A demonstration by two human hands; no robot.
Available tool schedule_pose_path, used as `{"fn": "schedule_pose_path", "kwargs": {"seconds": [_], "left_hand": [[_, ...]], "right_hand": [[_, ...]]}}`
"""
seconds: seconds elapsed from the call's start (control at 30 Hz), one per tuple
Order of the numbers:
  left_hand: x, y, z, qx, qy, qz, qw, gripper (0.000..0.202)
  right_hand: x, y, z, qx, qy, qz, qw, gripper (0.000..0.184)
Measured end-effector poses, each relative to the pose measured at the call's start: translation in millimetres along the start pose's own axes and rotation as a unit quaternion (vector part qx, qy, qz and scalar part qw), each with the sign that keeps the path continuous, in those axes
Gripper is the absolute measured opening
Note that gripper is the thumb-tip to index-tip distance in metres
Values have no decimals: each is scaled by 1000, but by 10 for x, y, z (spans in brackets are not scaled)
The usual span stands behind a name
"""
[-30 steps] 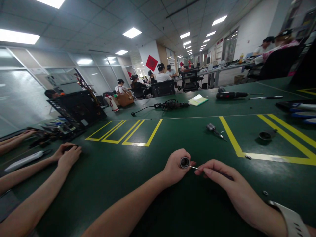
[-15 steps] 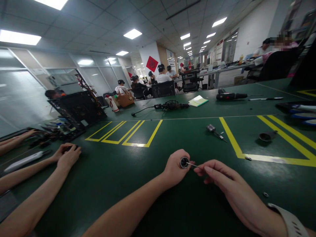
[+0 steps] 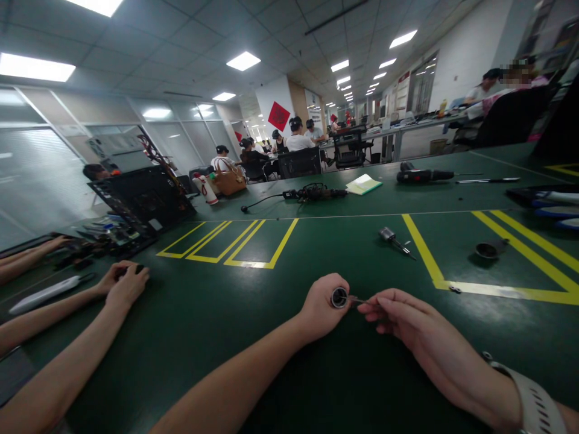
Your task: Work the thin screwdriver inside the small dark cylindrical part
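My left hand (image 3: 322, 308) is closed around a small dark cylindrical part (image 3: 339, 297), its round open end facing right. My right hand (image 3: 404, 322) pinches a thin metal rod (image 3: 357, 299) whose tip points into that opening. Both hands rest low on the green table (image 3: 235, 313) near its front edge. A white watch band (image 3: 534, 401) sits on my right wrist.
A screwdriver bit holder (image 3: 392, 239) and a dark cup-shaped part (image 3: 488, 248) lie beyond, by yellow tape lines (image 3: 425, 253). A co-worker's hands (image 3: 122, 280) rest at left near a white tool (image 3: 45, 293) and an open computer case (image 3: 140, 202). A power screwdriver (image 3: 423, 175) lies farther back.
My right hand has slid slightly left and up, bringing the thin rod's tip closer into the opening of the cylindrical part. My left hand has stayed still.
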State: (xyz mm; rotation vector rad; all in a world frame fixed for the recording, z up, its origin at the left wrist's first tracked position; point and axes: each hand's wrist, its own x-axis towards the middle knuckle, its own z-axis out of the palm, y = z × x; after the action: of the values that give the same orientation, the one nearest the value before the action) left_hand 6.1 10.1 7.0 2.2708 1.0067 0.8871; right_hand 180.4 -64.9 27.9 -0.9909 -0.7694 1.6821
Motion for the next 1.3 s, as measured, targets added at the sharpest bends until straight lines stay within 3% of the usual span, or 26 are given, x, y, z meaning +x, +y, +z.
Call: {"fn": "schedule_pose_path", "kwargs": {"seconds": [0.17, 0.33, 0.57, 0.87, 1.0, 1.13, 1.3], "left_hand": [[10, -17, -12, 119, -23, 13, 993, 11], [35, -28, -55, 151, -31, -9, 988, 8], [50, -14, -96, 122, -36, -63, 990, 9], [53, -35, -110, 110, -35, -70, 991, 8], [57, -52, -126, 58, -39, -54, 996, 8], [49, -36, -140, 8, -79, -26, 996, 6], [44, 6, -130, 10, -106, -14, 994, 5]], "right_hand": [[2, 3, -9, 11, -8, 8, 1000, 13], [37, -8, -33, 38, 8, 24, 999, 13], [46, -6, -75, 16, 49, -13, 999, 14], [17, -62, -64, -86, 84, -46, 992, 17], [20, -69, -52, -146, 87, -45, 984, 19], [28, -74, -40, -163, 88, -46, 982, 18], [42, -81, -26, -162, 99, -49, 981, 19]]}}
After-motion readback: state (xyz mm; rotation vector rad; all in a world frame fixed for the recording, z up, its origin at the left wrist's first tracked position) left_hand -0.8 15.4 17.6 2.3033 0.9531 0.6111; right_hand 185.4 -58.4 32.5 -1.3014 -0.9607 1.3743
